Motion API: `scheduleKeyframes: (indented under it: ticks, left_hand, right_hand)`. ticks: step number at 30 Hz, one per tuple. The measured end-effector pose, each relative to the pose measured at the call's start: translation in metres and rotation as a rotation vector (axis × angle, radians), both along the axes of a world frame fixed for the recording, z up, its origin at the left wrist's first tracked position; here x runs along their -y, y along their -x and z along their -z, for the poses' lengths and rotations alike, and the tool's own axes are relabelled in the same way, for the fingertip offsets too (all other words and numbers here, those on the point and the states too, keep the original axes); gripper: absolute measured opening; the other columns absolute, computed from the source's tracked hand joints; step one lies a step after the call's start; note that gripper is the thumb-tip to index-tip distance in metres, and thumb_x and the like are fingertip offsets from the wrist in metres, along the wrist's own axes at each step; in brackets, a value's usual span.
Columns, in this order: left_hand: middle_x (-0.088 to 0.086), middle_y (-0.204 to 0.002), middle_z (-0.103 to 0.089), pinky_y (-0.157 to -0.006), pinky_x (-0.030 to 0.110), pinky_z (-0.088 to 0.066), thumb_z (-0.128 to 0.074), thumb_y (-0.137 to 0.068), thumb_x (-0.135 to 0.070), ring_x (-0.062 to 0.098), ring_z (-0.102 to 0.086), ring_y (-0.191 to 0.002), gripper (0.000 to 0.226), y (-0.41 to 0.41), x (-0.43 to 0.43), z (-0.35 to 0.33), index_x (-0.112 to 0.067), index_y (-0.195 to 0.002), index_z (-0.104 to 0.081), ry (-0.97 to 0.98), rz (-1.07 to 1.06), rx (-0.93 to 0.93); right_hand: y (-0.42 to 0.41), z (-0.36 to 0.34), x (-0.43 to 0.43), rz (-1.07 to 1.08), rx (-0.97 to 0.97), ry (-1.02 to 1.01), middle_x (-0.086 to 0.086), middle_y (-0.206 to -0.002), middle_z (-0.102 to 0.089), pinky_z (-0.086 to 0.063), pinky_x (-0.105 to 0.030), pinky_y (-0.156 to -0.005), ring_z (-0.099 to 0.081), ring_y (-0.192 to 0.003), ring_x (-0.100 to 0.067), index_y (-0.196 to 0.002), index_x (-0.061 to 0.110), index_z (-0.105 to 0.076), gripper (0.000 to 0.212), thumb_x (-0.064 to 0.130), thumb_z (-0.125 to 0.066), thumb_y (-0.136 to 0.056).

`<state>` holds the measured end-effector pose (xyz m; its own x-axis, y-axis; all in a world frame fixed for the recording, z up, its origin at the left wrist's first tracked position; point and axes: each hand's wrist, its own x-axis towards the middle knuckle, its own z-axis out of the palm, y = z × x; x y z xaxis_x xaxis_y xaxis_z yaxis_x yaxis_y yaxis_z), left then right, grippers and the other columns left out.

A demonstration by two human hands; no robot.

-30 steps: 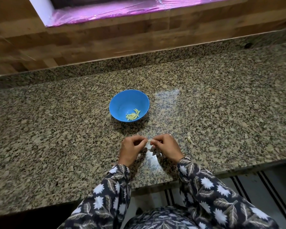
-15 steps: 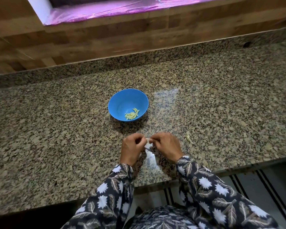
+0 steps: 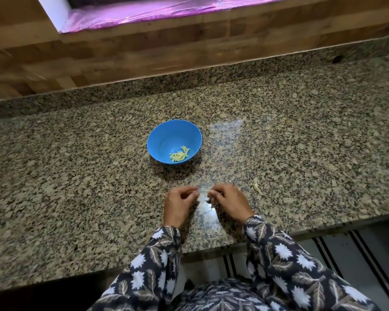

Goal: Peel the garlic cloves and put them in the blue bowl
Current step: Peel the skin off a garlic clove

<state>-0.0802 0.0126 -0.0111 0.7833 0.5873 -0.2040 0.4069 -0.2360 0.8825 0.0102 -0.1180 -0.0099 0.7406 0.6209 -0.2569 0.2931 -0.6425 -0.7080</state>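
The blue bowl (image 3: 161,140) stands on the granite counter and holds several peeled, pale yellow garlic cloves (image 3: 179,155). Nearer the front edge, my left hand (image 3: 179,206) has its fingertips pinched together; the garlic clove in them is almost wholly hidden. A small gap away, my right hand (image 3: 230,201) pinches a whitish scrap of garlic skin (image 3: 209,200) at its fingertips. Both hands are blurred and hover just above the counter, below the bowl in the picture.
A loose piece of garlic skin (image 3: 256,188) lies on the granite counter (image 3: 312,153) right of my right hand. A raised granite ledge and a wooden wall run along the back. The counter's front edge is close to my wrists.
My hands, joined at the fingertips around the clove before, have pulled a little apart, the right one drawing the skin away.
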Motion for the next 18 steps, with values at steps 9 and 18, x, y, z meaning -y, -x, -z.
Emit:
scheduleKeyframes:
  ticks: [9, 18]
  left_hand:
    - [0.014, -0.090, -0.072, -0.069, 0.024, -0.058, -0.071, -0.077, 0.001, 0.020, -0.070, -0.080, 0.026, -0.007, 0.006, -0.009, 0.001, -0.102, -0.067, 0.327, -0.038, 0.101]
    - [0.021, -0.100, -0.069, -0.073, 0.027, -0.058, -0.059, -0.083, 0.008, 0.026, -0.069, -0.086, 0.027, 0.001, 0.004, -0.014, 0.000, -0.109, -0.062, 0.830, -0.152, 0.174]
  right_hand:
    - [0.004, -0.006, 0.001, 0.052, -0.066, -0.141, -0.002, -0.087, -0.072, -0.055, -0.036, -0.074, -0.066, -0.078, -0.018, -0.099, 0.013, -0.071, 0.025, 0.032, -0.061, -0.087]
    - [0.007, -0.012, 0.001, 0.226, -0.700, -0.473, -0.005, -0.067, -0.061, -0.038, -0.016, -0.042, -0.056, -0.053, -0.012, -0.076, 0.009, -0.065, 0.022, 0.008, -0.051, -0.093]
